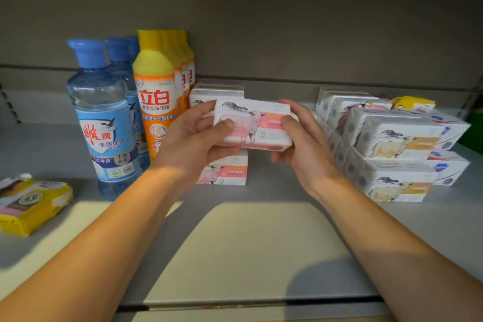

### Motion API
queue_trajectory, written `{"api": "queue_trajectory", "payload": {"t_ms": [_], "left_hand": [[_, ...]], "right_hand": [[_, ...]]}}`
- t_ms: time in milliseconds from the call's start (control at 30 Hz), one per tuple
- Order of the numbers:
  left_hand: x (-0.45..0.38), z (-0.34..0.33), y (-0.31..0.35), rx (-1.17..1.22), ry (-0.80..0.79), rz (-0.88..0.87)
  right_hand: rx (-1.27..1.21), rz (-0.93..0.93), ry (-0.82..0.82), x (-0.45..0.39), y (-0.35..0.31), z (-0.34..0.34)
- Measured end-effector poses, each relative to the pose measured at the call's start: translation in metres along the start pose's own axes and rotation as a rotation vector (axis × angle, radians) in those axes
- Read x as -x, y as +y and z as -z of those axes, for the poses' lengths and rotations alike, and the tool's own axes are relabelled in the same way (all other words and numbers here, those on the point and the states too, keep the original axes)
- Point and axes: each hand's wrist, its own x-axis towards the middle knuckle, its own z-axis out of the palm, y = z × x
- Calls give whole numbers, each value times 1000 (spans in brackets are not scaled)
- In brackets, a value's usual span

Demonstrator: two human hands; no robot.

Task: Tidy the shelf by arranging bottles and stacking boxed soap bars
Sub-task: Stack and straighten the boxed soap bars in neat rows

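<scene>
Above shelf | L hand + R hand grip pink soap box

A yellow wrapped packet lies flat on the grey shelf board, at its left front edge.

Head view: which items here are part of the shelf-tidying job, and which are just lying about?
Part of the job:
- pink soap box, held by the left hand and right hand
- pink boxes below
- orange-label box stacks
- blue bottles
- orange bottles

Lying about:
- yellow wrapped pack, apart at the shelf's left
</scene>
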Motion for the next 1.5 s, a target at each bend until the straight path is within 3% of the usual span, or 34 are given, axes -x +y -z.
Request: {"api": "queue_trajectory", "payload": {"t_ms": [67, 167, 267, 400, 567, 667, 733, 900, 1133, 1300, 1500], "left_hand": [[1, 4, 0, -62, -54, -25], [2, 6, 1, -456, -161, -160], [7, 3, 3, -481, -151, -203], [7, -1, 3, -331, -14, -244], [6, 3, 10, -46, 145, -35], [7, 1, 12, -74, 186, 59], [7, -2, 9, -146, 207, 75], [6, -6, 6, -158, 129, 151], [4, -4, 4, -159, 173, 253], [3, -4, 6, -164, 181, 249], [3, 5, 6, -206, 112, 117]], "right_hand": [[-125, -139, 10, -1, -3, -1], [-256, -422, 8, -2, -6, 2], [-287, -532, -25, -2, -5, 7], [-251, -409, -179, -3, -3, 10], [335, -2, -273, 4, -1, 11], [302, 163, -234, 5, -2, 7], [168, 133, -182, 5, -4, 3], [-59, -157, 11, 4, -8, 0], [-55, -463, -21, 5, -9, 0], [-61, -456, -44, 3, -8, 3], [-57, -230, -70, 2, -9, 10]]}}
